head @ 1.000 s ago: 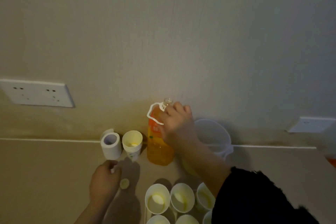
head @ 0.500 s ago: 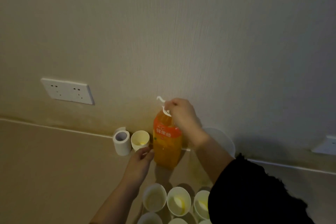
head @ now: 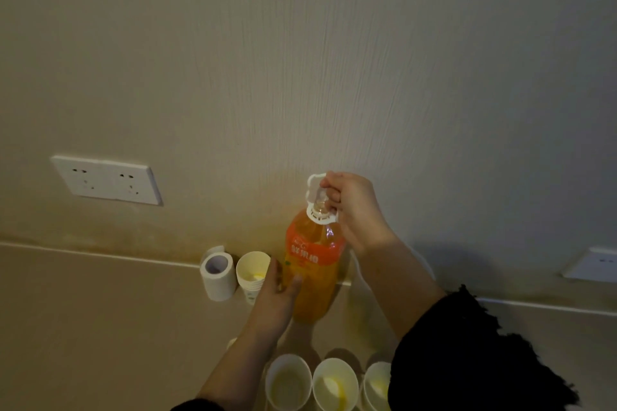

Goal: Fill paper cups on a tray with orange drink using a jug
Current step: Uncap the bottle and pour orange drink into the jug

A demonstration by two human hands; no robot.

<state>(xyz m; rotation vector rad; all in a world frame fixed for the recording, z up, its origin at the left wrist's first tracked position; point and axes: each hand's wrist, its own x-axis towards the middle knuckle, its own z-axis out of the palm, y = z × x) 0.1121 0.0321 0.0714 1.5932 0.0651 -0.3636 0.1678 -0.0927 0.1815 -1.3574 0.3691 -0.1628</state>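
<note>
A large orange drink bottle point(head: 312, 264) with an orange label and no cap stands upright by the wall. My right hand point(head: 350, 207) grips its white carry handle point(head: 315, 185) at the neck. My left hand point(head: 278, 290) holds the bottle's lower left side, thumb across the front. Three paper cups point(head: 288, 384) with a little yellow liquid stand in a row at the bottom edge. The clear jug is mostly hidden behind my right forearm.
A stack of paper cups point(head: 252, 272) and a toilet roll point(head: 217, 274) stand left of the bottle against the wall. A double socket point(head: 107, 180) is on the wall at left, another socket point(head: 592, 265) at the far right.
My left hand left the small cap on the counter and moved up to the bottle's side. My right hand shifted from the bottle's shoulder to the handle. The view tilted up.
</note>
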